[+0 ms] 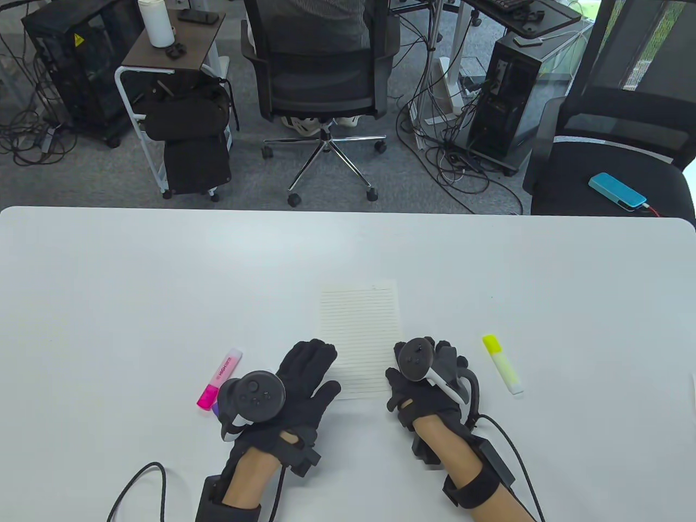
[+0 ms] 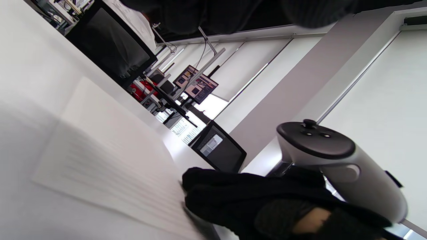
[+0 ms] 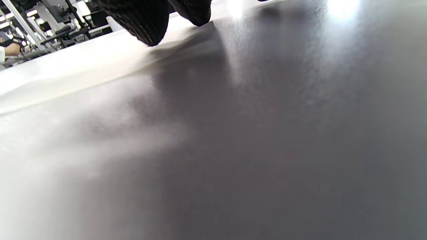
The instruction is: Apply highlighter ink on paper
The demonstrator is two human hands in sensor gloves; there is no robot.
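Observation:
A lined sheet of paper (image 1: 360, 333) lies in the middle of the white table (image 1: 109, 283). My left hand (image 1: 311, 365) rests flat on the paper's lower left corner, holding nothing. My right hand (image 1: 421, 364) rests at the paper's lower right edge, empty. A pink highlighter (image 1: 219, 378) lies capped just left of my left hand. A yellow highlighter (image 1: 502, 363) lies capped to the right of my right hand. The left wrist view shows the paper (image 2: 100, 150) and my right hand (image 2: 233, 196) across it. The right wrist view shows two fingertips (image 3: 146, 20) on the table.
The table's far edge runs across the table view. Beyond it stand an office chair (image 1: 323, 70), a side cart (image 1: 174, 81) and computer towers. Glove cables (image 1: 136, 484) trail off the near edge.

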